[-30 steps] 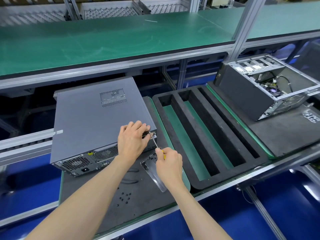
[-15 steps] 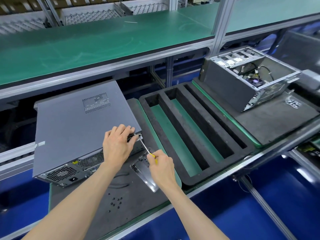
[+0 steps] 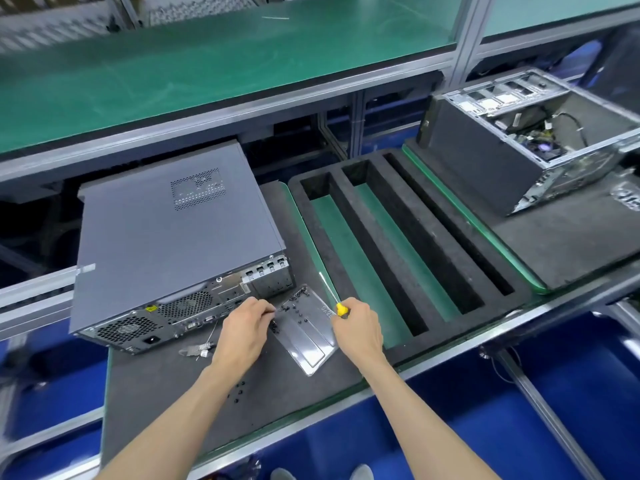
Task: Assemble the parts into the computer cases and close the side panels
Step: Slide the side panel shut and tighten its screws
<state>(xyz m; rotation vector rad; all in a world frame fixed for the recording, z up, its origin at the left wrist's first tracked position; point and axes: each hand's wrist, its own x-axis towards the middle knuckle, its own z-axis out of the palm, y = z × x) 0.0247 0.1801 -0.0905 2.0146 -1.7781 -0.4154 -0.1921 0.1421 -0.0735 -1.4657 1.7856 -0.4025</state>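
A grey computer case [image 3: 166, 237] lies on its side on a dark foam mat [image 3: 166, 403], its side panel closed and its rear ports facing me. Just in front of its right corner lies a clear plastic tray [image 3: 308, 337] with small black screws [image 3: 294, 311]. My left hand [image 3: 246, 329] reaches to the tray's left edge, its fingertips pinched at the screws there. My right hand [image 3: 360, 329] grips a yellow-handled screwdriver [image 3: 332, 294], whose shaft points up and away from me. A second case [image 3: 519, 140] stands open at the far right, cables and boards showing.
A black foam insert [image 3: 415, 244] with long slots over green sits between the two cases. Several loose black screws [image 3: 239, 393] lie on the mat near my left forearm, and a small clear bag [image 3: 194, 351] lies by the case's rear. A green shelf [image 3: 207, 64] runs overhead.
Both hands have come down off the case's right rear corner. The left hand now picks at the screws in the tray, and the right hand holds the screwdriver beside the tray.
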